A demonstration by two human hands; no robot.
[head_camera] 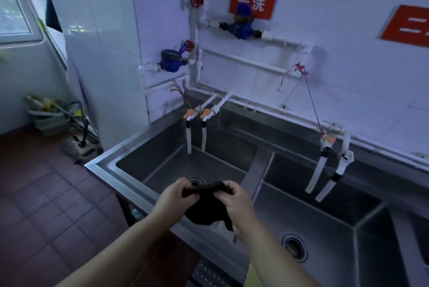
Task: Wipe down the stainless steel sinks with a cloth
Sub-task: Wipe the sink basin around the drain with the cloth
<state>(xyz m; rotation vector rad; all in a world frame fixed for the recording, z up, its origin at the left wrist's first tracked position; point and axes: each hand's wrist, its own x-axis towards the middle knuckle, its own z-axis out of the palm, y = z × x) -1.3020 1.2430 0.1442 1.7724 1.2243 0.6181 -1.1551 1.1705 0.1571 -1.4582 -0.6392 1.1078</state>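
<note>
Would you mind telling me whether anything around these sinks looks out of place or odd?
Yes: red string is tied from the wall pipe down to the right-hand taps, a makeshift-looking fix. Loose wires also stick out above the left taps.

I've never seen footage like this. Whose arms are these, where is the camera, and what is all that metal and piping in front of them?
There is no machine here: a person wears a camera on the head, so you look down along their own two bare arms. The left hand and the right hand both grip a dark cloth, stretched between them and hanging down. Below is a steel sink unit with a left basin and a right basin, each with a round drain. White pipes run along the tiled wall, ending in taps with orange handles over the left basin. Two blue water meters and red signs sit higher on the wall.
</note>
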